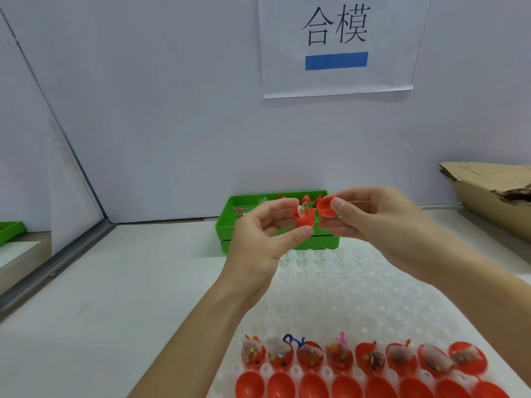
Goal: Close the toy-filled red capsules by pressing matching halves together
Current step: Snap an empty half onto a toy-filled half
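Right above the green tray, both hands are up in the air, with open worktop stretching out on the tray's left toward the metal rail at the partition. The left hand pinches a red capsule half with a clear wrapped toy poking out of it. The right hand grips the empty matching half, hollow side facing the filled one. The two halves sit just beside each other, rims close, not yet joined. Nearer the camera than the tray lies a white studded holder; along its near edge stands a row of filled red halves, and nearest of all a row of empty red halves. Off to the tray's right sits a torn cardboard box. Behind the tray, a paper sign hangs on the wall.
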{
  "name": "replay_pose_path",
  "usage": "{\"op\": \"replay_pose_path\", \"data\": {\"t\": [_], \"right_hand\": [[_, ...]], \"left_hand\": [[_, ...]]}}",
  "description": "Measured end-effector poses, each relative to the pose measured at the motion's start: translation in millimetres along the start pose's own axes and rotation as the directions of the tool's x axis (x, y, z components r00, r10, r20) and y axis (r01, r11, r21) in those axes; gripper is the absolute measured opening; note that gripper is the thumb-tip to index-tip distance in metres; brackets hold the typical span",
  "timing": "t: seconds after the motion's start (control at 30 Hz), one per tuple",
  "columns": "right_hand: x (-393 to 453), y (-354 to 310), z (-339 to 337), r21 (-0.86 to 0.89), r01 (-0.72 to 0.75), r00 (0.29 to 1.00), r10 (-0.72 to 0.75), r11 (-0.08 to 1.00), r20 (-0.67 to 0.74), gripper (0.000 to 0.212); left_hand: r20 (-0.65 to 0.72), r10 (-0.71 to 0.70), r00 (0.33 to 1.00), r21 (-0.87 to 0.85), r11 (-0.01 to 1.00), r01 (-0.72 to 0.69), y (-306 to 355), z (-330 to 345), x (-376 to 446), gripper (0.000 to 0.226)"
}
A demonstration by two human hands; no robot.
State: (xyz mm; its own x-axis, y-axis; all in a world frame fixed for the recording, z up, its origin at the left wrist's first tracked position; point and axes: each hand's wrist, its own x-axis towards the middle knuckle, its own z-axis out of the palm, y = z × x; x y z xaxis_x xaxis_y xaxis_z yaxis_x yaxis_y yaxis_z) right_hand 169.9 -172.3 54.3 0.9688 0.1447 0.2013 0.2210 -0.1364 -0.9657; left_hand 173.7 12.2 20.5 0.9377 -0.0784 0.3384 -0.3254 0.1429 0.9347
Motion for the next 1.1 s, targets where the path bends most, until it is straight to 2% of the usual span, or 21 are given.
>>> {"op": "replay_pose_path", "data": {"t": [0.13, 0.4, 0.57, 0.77, 0.87, 1.0, 1.1], "right_hand": [[0, -2, -2, 0.043, -0.009, 1.0, 0.008, 0.999, 0.024, 0.014], [1, -2, -5, 0.064, -0.023, 0.999, 0.021, 0.998, 0.025, 0.017], [1, -1, -4, 0.094, -0.057, 0.996, 0.05, 0.994, 0.073, 0.027], [1, 0, -9, 0.121, -0.009, 0.991, -0.008, 0.993, 0.135, 0.039], [2, 1, -13, 0.055, 0.03, 0.981, -0.04, 0.998, 0.19, 0.037], [3, 1, -15, -0.114, 0.13, 0.979, -0.109, 0.985, 0.174, 0.036], [3, 0, -14, -0.135, 0.167, 0.975, -0.142, 0.977, 0.173, 0.032]], "left_hand": [[0.012, -0.003, 1.0, -0.045, 0.999, 0.003, 0, 0, 1, 0.051], [0.062, -0.01, 0.998, -0.059, 0.998, 0.013, 3, 0, 0, 0.037], [0.067, 0.026, 0.997, 0.064, 0.997, -0.031, 6, 1, -3, 0.033], [0.085, 0.005, 0.996, 0.104, 0.995, -0.014, 7, 2, -5, 0.03], [0.089, 0.005, 0.996, 0.102, 0.995, -0.014, 8, 0, -4, 0.03], [0.142, 0.004, 0.99, 0.119, 0.993, -0.021, 8, -2, -4, 0.034], [0.16, 0.006, 0.987, 0.142, 0.989, -0.029, 8, -2, -5, 0.029]]}}
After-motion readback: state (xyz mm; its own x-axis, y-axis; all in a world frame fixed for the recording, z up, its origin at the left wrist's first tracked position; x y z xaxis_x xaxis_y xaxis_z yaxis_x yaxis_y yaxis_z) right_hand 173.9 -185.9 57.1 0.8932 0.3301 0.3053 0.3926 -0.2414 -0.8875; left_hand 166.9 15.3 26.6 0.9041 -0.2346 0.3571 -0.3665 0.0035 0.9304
